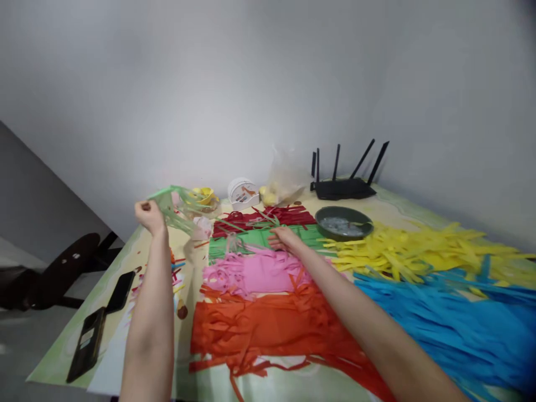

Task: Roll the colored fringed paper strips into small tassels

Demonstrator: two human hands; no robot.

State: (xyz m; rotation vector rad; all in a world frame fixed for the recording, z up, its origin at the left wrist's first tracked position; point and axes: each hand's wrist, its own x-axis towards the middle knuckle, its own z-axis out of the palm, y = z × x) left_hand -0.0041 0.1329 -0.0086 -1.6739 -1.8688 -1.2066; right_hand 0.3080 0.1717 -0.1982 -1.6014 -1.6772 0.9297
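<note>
Raised at the left, my left hand (149, 216) is closed in a fist around one end of a sheer light-green fringed sheet (170, 207). Its loose strips trail to the right and blur with motion. My right hand (285, 240) is low over a flat green fringed sheet (257, 240), fingers curled together; what they hold, if anything, is hidden. Just behind lies a dark red fringed sheet (288, 214). In front are a pink fringed sheet (266, 271) and an orange-red one (268, 324).
Yellow fringe (402, 251) and blue fringe (452, 318) spread over the right side. A dark bowl (343, 212) holds clear contents before a black router (345, 188). A plastic bag (287, 176) and white container (243, 192) stand by the wall. Two phones (120, 291) lie left.
</note>
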